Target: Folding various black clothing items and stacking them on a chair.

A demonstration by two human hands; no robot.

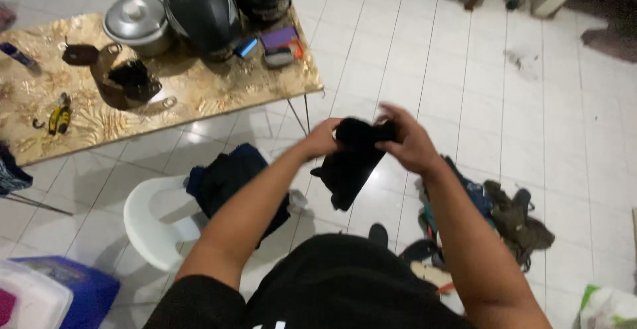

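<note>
A small black piece of cloth (352, 166) hangs in front of me, gripped at its top edge by both hands. My left hand (322, 138) pinches its left corner. My right hand (406, 142) closes over its right corner, fingers curled around the fabric. The cloth dangles down over the white tiled floor. Both hands are slightly blurred.
A white plastic chair (154, 226) with dark blue clothes (229, 179) stands to my left. A pile of clothes (504, 219) lies on the floor at right. A gold-patterned table (199, 93) holds two black helmets (202, 10), a metal pot (136, 23) and small items. Blue and white bins (46, 292) sit bottom left.
</note>
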